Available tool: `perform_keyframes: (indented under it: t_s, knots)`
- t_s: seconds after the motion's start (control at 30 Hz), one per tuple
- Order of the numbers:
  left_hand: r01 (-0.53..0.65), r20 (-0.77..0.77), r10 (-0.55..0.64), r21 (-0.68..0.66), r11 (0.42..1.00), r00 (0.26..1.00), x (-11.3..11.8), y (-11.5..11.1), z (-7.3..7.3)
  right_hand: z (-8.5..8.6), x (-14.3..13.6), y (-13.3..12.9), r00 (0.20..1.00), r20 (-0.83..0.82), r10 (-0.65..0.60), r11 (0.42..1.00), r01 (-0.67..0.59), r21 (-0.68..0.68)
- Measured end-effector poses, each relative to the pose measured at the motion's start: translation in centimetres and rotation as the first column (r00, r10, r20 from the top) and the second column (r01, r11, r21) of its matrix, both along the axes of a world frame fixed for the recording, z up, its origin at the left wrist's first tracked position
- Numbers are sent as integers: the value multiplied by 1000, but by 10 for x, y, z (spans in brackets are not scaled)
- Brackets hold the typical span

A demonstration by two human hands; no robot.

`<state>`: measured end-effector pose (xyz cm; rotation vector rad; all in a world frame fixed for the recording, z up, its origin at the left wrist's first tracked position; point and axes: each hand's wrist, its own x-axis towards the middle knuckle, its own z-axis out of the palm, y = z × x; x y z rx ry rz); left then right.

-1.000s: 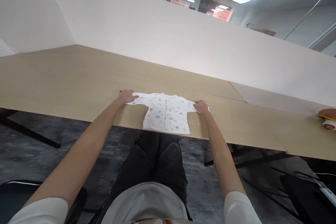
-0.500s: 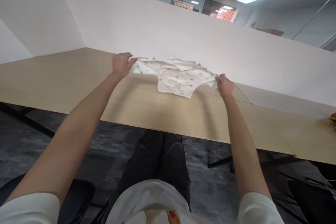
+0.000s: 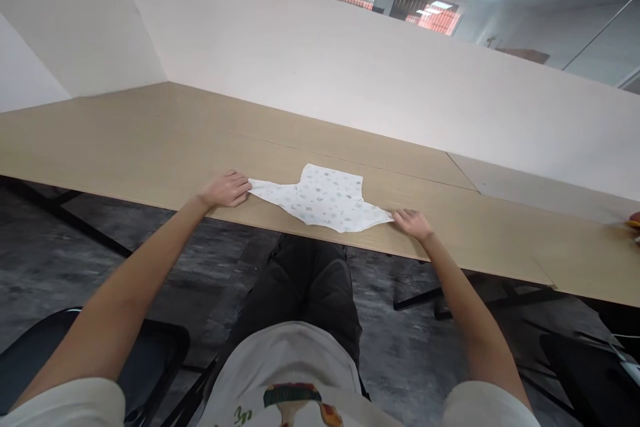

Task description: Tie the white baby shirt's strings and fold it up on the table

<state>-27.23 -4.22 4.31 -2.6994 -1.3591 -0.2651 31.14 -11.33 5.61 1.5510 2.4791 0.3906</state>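
I have a white baby shirt (image 3: 330, 197) with small dark printed motifs lying spread on the wood-toned surface (image 3: 150, 140), close to its front edge. The square body end points toward the back edge, and the shoulder side lies just beside the front edge, with both sleeves stretched out sideways and tapering toward the cuffs.

My left hand (image 3: 227, 190) is closed at the end of one sleeve, its fingers bent over and gripping the cuff, knuckles up; I cannot see the thumb. My right hand (image 3: 413, 223) has the other cuff pinched in its fingertips, palm down and low over the surface near the front edge. Neither hand is spread wide, and the cloth runs between them.

Along the back edge of the surface I see a white partition (image 3: 300, 67), with glass above it. Toward the right end, a red and yellow object (image 3: 635, 220) is cut off by my view, so I cannot tell what it is. Below the front edge are dark trousers (image 3: 305, 293), with a black chair (image 3: 160, 347) to the left on the grey floor (image 3: 200, 267).
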Motion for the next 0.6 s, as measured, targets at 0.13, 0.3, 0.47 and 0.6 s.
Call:
perform_keyframes:
  t_s: [0.13,0.3,0.47,0.6]
  knots:
    - [-123,-9,123,24,992,992,-10,-1,0,-11,21,-19,999,27,-38,999,39,-28]
    - [-381,140,371,52,923,918,13,7,-5,-22,33,-24,930,-175,-324,938,340,71]
    - [-523,228,537,-121,843,812,33,16,-24,-33,39,-9,592,-661,-462,823,563,-72]
    - [-525,309,545,-154,837,779,32,16,-34,-37,40,0,332,-824,-460,784,588,-201]
